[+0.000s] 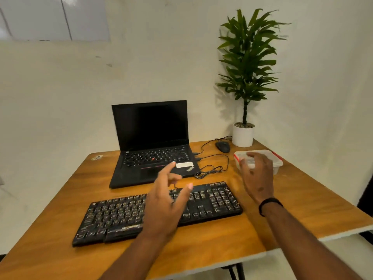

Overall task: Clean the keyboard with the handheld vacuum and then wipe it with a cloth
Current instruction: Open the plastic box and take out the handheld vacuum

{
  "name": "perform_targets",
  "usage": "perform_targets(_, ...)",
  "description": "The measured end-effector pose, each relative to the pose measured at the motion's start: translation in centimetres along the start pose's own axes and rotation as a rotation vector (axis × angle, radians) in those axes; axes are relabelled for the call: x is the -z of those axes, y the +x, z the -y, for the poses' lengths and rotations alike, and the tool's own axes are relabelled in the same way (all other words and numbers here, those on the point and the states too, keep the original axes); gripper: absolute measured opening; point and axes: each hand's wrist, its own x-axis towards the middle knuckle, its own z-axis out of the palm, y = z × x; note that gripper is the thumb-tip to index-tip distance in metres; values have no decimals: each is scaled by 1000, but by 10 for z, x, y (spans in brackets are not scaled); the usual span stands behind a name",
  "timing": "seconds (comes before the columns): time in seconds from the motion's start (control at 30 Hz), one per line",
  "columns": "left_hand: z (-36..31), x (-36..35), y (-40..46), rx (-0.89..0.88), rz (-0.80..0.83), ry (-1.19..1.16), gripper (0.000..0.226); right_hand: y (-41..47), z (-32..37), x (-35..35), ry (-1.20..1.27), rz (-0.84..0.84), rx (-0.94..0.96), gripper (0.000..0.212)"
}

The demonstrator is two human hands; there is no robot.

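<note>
Head view showed my left hand [165, 201] loose-fingered over the dusty black keyboard [214, 201] at lower centre of the desk [262, 235], holding nothing; my right hand [257, 174] reached, fingers spread, toward the lidded plastic container [276, 161] at right, probably for supplies.

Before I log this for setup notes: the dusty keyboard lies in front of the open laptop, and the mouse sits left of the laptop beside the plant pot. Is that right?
Not quite. The head view shows the mouse to the right of the laptop, not the left, beside the plant pot. The dusty keyboard does lie in front of the open laptop.
</note>
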Motion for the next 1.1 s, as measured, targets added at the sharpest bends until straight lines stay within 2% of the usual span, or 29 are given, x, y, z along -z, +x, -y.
perform_targets(0.1,-23,-49,33,-55,73,-129,37,47,-33,1,12,-199,-74,22)
perform_targets(0.2,-30,-100,65,47,117,-209,4,84,-69,1,32,-257,-157,22)
perform_targets(0.37,-15,-175,108,276,183,-267,15,110,-124,1,4,-197,-275,27)
perform_targets(0.47,-8,-209,130,297,138,-193,25,117,-142,3,-36,-119,-325,30)
perform_targets(0.57,-3,-234,147,391,123,-58,39,122,-142,6,-60,-83,-301,24)
perform_targets(0.77,7,-265,149,602,166,-53,27,122,-135,8,-41,-45,-277,21)
perform_targets(1.1,-2,-253,150,668,173,-129,5,125,-141,9,-25,-77,-353,16)
